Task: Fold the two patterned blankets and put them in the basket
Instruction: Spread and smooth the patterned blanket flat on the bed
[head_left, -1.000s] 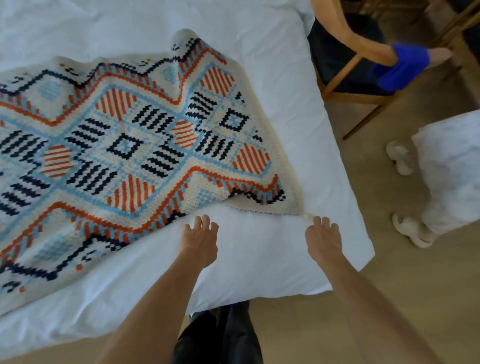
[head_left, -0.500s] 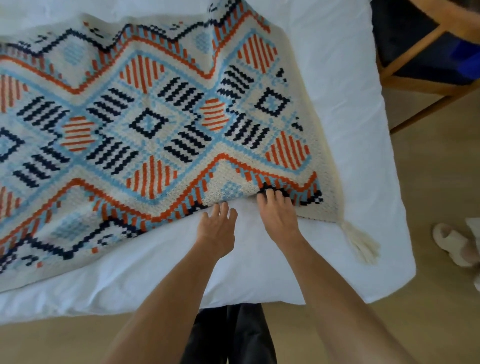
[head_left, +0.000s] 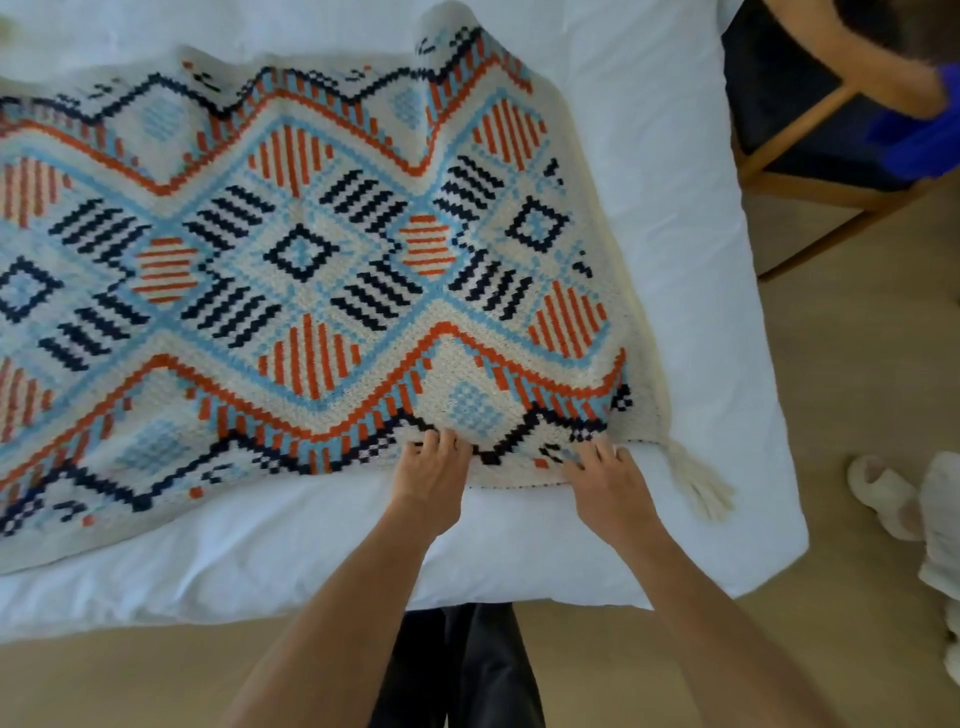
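One patterned blanket (head_left: 322, 270), cream with orange, navy and light-blue diamonds, lies spread over the white bed (head_left: 675, 260). Its cream tassel (head_left: 701, 483) trails from the near right corner. My left hand (head_left: 431, 470) rests on the blanket's near edge with its fingers curled into the fabric. My right hand (head_left: 608, 480) lies a little to the right on the same edge, near the corner, fingers spread flat on the weave. No second blanket and no basket are in view.
A wooden chair (head_left: 810, 176) with a dark seat stands past the bed's right side. Another person's arm in a blue glove (head_left: 914, 135) reaches over it. That person's slippered foot (head_left: 878, 493) and light garment are on the wooden floor at right.
Both hands went from the bare sheet onto the blanket's near edge. The tucked-under edge now lies drawn out toward me, and the right hand has shifted right toward the corner.
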